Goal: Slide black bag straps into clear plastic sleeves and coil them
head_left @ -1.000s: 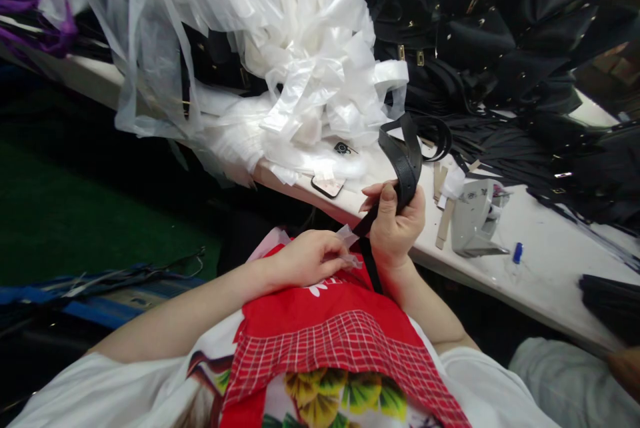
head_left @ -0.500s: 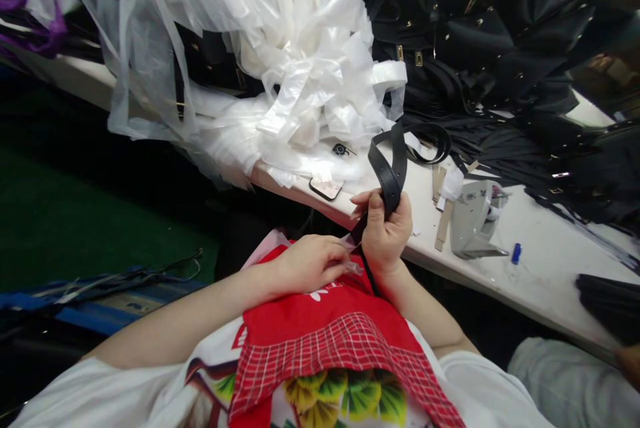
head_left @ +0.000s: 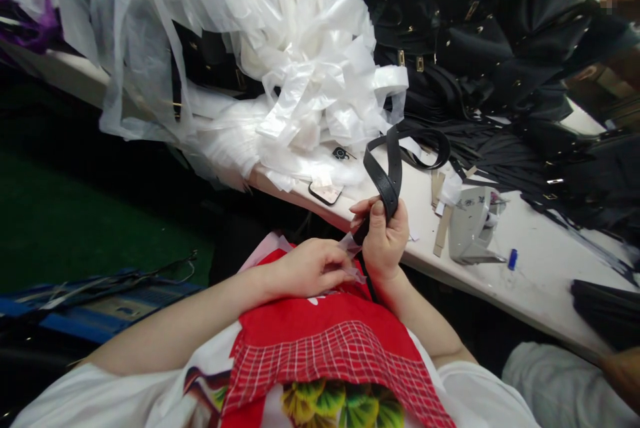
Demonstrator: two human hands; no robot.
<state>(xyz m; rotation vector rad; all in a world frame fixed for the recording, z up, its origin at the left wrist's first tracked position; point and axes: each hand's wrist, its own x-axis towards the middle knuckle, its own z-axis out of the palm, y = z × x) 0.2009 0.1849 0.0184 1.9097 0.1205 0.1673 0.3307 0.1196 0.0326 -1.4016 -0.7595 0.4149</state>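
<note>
My right hand point(head_left: 384, 239) is closed around a black leather strap point(head_left: 384, 175), which loops up above my fist and trails down toward my lap. My left hand point(head_left: 311, 268) rests on my red apron point(head_left: 325, 341) just left of the right one, its fingers pinched on a piece of clear plastic wrap point(head_left: 350, 245) at the strap's lower end. Both hands are in front of the white table's point(head_left: 530, 275) near edge.
A big heap of white plastic strips point(head_left: 300, 61) covers the table's left part. Black bags and straps point(head_left: 500, 48) are piled at the back right. A phone point(head_left: 326, 192), a grey tape dispenser point(head_left: 470, 228) and a small blue cap point(head_left: 511, 259) lie nearby. Another person's sleeve point(head_left: 565, 388) shows at lower right.
My right hand has shifted slightly left and toward me with the strap, and the loop above it has turned. My left hand keeps its pinch on the plastic.
</note>
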